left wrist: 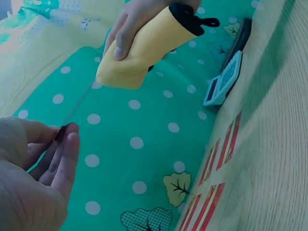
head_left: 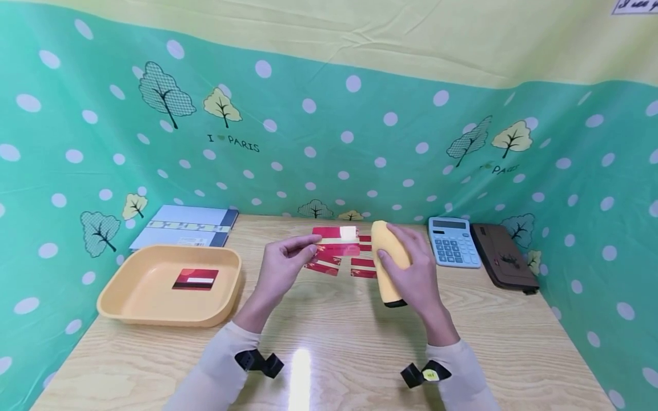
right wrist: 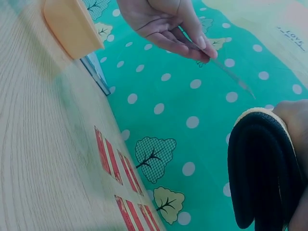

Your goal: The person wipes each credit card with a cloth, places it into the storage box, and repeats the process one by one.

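Observation:
My left hand (head_left: 288, 262) pinches a red card (head_left: 334, 234) by its left edge between thumb and fingers, holding it above the table. In the left wrist view the held card (left wrist: 79, 105) appears nearly edge-on. My right hand (head_left: 413, 265) grips a folded yellow cloth (head_left: 388, 251) with black trim, close to the right end of the card; whether they touch is unclear. A black loop hangs from the cloth (left wrist: 149, 45) in the left wrist view. Below the hands, several red striped cards (head_left: 363, 268) lie in rows on the table, partly hidden.
On the left stands a light orange tray (head_left: 115, 291) with one red card (head_left: 195, 279) inside. Behind it lies a blue-and-white folder (head_left: 177, 217). A blue calculator (head_left: 454, 242) and a brown zipped case (head_left: 501, 257) lie at the right. A patterned curtain surrounds the table (head_left: 334, 319).

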`<state>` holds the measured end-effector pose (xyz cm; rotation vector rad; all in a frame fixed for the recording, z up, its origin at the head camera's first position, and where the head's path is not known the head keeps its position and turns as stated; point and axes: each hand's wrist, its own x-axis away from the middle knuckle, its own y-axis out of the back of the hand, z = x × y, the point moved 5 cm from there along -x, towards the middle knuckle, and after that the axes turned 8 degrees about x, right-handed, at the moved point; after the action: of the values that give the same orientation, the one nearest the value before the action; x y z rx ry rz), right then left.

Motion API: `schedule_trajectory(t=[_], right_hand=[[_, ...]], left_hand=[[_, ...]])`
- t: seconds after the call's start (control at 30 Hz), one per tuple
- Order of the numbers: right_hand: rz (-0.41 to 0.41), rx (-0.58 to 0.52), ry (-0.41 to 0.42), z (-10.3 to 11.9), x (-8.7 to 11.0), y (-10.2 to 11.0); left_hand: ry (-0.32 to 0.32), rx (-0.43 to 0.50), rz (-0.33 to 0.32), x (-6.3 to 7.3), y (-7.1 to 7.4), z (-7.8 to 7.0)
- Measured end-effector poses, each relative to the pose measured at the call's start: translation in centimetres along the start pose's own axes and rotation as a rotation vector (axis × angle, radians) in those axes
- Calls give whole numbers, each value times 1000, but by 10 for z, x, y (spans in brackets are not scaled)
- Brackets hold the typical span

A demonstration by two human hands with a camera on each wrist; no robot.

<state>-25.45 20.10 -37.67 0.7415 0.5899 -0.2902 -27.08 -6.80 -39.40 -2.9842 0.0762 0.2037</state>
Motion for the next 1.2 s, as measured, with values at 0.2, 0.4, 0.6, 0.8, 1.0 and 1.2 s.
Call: schedule_trajectory(t=[0.2,0.4,0.6,0.8,1.0,1.2], right_hand=[[5,-7,0,1,0,1],[26,-10,-16,-1,-1,0],[32,-15,-29,-1,0,1],[26,-12,-25,-2,0,2],[21,-13,-11,-2,0,3],[30,-13,-19,-2,0,3]], left_hand=[[-41,-20,17,2,-1,-2],[-70,9,59,3,-3,-3],[-65,25,52,1,-3,0],[-103,39,-22,-1,2,-1],[-123,124,-44,-1,4,-4],[-134,73,-79,-1,5,-5]])
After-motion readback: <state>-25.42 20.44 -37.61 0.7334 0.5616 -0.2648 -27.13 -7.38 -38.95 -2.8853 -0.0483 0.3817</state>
